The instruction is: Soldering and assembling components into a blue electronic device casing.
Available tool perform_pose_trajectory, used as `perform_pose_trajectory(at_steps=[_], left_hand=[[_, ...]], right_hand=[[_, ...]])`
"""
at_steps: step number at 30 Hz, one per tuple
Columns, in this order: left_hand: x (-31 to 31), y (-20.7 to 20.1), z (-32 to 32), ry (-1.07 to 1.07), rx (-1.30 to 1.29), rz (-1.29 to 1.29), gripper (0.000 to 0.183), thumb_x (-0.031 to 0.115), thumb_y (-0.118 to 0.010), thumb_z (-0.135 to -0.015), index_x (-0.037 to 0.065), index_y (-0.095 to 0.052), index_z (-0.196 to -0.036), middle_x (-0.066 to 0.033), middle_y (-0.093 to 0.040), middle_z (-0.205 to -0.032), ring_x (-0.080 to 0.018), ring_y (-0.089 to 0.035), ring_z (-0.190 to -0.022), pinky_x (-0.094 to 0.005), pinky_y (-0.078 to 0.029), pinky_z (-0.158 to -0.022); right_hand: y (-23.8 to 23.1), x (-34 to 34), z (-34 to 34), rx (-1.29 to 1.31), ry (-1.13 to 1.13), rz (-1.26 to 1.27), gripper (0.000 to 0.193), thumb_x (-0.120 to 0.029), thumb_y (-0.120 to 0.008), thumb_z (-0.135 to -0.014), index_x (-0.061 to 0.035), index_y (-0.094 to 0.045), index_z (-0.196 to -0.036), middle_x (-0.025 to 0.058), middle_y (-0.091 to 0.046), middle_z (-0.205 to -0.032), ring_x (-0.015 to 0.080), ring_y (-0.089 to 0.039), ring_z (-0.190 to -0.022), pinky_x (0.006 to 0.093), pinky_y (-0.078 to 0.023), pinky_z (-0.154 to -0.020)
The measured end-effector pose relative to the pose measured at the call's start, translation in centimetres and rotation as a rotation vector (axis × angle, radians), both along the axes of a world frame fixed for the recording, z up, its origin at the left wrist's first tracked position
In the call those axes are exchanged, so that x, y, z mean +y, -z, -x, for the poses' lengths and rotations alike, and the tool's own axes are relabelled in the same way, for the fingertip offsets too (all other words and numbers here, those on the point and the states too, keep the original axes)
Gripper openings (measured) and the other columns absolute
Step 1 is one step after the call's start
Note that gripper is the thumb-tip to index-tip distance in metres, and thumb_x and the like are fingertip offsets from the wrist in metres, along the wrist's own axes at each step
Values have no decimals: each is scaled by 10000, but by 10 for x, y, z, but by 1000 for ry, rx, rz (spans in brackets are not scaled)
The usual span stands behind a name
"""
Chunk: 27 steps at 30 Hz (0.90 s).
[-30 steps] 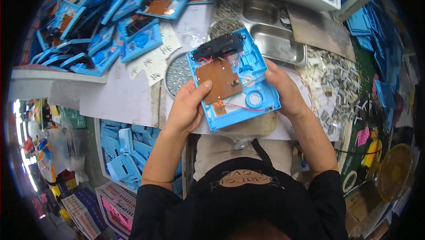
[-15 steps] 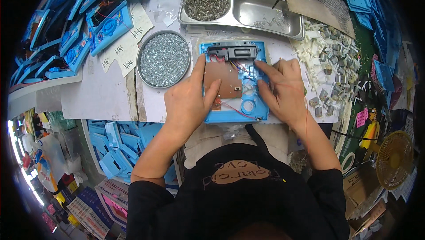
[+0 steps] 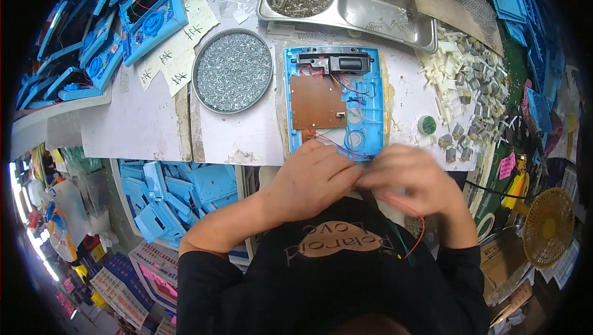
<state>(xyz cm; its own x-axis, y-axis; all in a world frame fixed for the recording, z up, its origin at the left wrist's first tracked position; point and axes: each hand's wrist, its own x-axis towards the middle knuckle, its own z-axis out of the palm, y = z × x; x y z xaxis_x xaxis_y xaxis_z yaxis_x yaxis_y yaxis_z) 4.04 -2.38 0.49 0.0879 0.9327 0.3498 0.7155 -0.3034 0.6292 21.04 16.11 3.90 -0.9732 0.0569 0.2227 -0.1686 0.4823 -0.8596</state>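
On the near edge of the table lies a blue plastic casing, open side up. Inside it are a brown circuit board, a black module at the far end and thin coloured wires. My left hand is closed at the casing's near edge, its fingertips hidden. Touching or nearly touching it, my right hand is smeared by motion, its fingers bent together. A red wire and a green wire hang from under the right hand, in front of the black apron.
A round tray of small screws stands left of the casing. Behind is a metal tray with springs. White and grey parts lie heaped at right, near a small green round object. Blue casings pile up at left.
Both hands have left the casing's sides and come together at its near edge. The red and green wires now hang toward me. The dark tool at the top is out of view.
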Motion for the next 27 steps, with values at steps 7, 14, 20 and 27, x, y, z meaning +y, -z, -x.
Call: perform_pose_trajectory(at_steps=[7,14,20,27], left_hand=[[-24,8,18,-190,-4,-83,212,63,-777,-779,69,-692,-974,-53,-671,-872,-242,-619,-688,-372,-474,-579],[-67,10,11,-434,72,279,125,88,-750,-813,76,-629,-846,-104,-593,-803,-297,-612,-666,-401,-481,-559],[-73,0,21,-57,12,470,168,124,-755,-817,66,-661,-944,-116,-643,-875,-340,-656,-775,-430,-519,-637],[-41,12,60,-182,-152,152,297,80,-858,-739,63,-721,-1002,-102,-673,-854,-289,-645,-724,-374,-521,-626]], right_hand=[[16,-32,29,19,144,-512,383,-220,-792,-768,-49,-722,-1103,49,-625,-1006,278,-567,-990,434,-435,-896],[27,-68,52,30,232,-554,403,-215,-789,-757,-19,-716,-1101,61,-620,-996,256,-558,-972,431,-416,-864],[25,-77,58,-9,273,-584,375,-241,-807,-721,-82,-692,-1040,46,-613,-1008,251,-557,-961,457,-384,-861],[21,-76,60,-64,266,-637,373,-297,-800,-721,-123,-673,-1026,43,-573,-974,252,-547,-974,457,-394,-872]])
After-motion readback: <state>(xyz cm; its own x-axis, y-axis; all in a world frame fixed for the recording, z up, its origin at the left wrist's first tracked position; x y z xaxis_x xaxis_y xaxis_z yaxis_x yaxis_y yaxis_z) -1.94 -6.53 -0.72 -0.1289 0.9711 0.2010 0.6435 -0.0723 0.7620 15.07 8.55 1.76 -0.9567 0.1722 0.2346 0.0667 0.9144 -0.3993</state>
